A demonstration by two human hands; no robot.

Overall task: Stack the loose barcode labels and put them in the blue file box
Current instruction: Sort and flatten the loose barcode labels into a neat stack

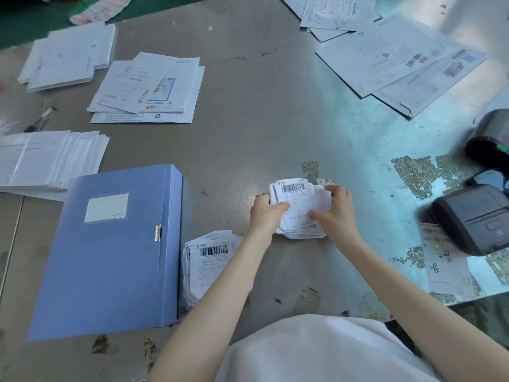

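Note:
A pile of white barcode labels [298, 198] lies on the metal table [261, 119] in front of me. My left hand [265, 213] grips its left edge and my right hand [334, 213] grips its right edge, thumbs on top. A second pile of labels [209, 260] lies lower left, partly under my left forearm, right beside the blue file box [110, 257]. The box lies flat and closed, clasp on its right side. One small label [325, 181] peeks out just behind the held pile.
A black label printer [473, 219] sits at the right edge with a printed slip [443, 260] below it, and a dark tape roll [487, 139] above. Stacks of white envelopes and forms lie at left [49, 161], upper left [148, 89] and upper right [396, 56].

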